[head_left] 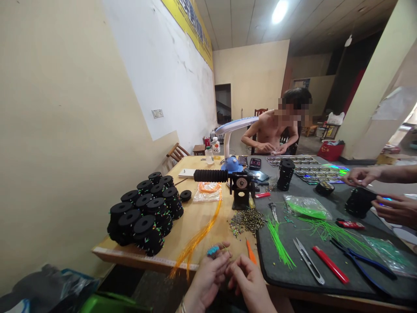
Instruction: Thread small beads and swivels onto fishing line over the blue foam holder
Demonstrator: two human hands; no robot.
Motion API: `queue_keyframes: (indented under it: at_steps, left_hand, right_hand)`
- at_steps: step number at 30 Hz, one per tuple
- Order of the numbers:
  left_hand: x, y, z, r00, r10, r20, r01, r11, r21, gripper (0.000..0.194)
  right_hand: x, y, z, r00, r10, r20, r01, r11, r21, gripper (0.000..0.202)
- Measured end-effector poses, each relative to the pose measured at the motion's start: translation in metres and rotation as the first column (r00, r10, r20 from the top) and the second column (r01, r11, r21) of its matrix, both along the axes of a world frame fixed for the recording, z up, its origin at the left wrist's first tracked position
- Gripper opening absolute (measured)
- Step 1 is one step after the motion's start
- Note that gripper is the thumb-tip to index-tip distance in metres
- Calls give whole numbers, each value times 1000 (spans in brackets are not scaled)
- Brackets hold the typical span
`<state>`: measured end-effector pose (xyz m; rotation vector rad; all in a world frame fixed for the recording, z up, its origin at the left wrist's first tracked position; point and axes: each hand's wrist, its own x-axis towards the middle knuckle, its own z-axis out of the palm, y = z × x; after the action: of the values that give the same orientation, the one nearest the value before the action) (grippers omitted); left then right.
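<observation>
My left hand (206, 278) is at the table's front edge, with blue wrapping (213, 250) around one finger. Its fingers are curled together in a pinch. Close beside it, my right hand (246, 278) is also closed, thumb against the curled fingers. Whatever lies between the fingertips is too small to make out. An orange pointed tool (250, 251) lies just beyond my right hand. Past both hands are piles of small coloured beads (237, 226) and dark striped beads (253, 219). A bundle of orange strands (199, 235) hangs over the edge to the left.
Stacked black foam spools (145, 224) fill the left side. A black winding device (241, 191) and blue lamp (232, 163) stand mid-table. On the grey mat (270, 267) are green strands (279, 243), snips (308, 261), a red-handled item (330, 264) and pliers (365, 261). Co-workers' hands (365, 176) are at right.
</observation>
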<state>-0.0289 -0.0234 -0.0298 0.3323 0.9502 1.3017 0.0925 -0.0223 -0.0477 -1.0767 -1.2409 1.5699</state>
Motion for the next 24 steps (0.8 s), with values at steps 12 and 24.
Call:
queue_keyframes:
  at_steps: [12,24]
  left_hand:
    - [1,-3,2,1000,9,5,-9,1000,-5,55]
    - [3,-3,3,1000,9,-7,-9,1000,-6,58]
  right_hand:
    - [1,0,-2,1000,12,11,-13,999,31,54]
    - [0,1,-5,1000,21,3,-21,999,36,54]
